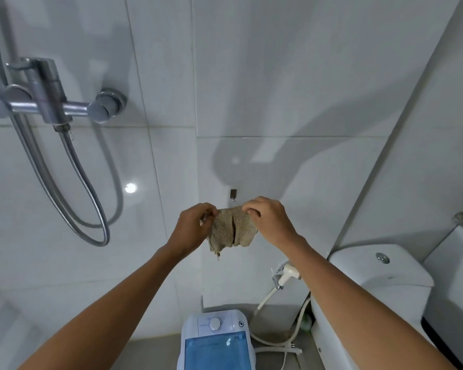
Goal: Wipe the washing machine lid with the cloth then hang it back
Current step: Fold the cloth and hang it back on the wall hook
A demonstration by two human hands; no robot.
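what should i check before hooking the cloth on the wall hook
1. Both hands hold the cloth: ok, left hand and right hand pinch its top edge.
2. Hook free: ok, nothing hangs on it.
3. Cloth near hook: ok, just below it.
4. Hanging loop found: cannot tell, only a small thread dangles at the bottom corner.
5. Lid wiped: cannot tell.
6. Cloth clear of the sprayer: ok.
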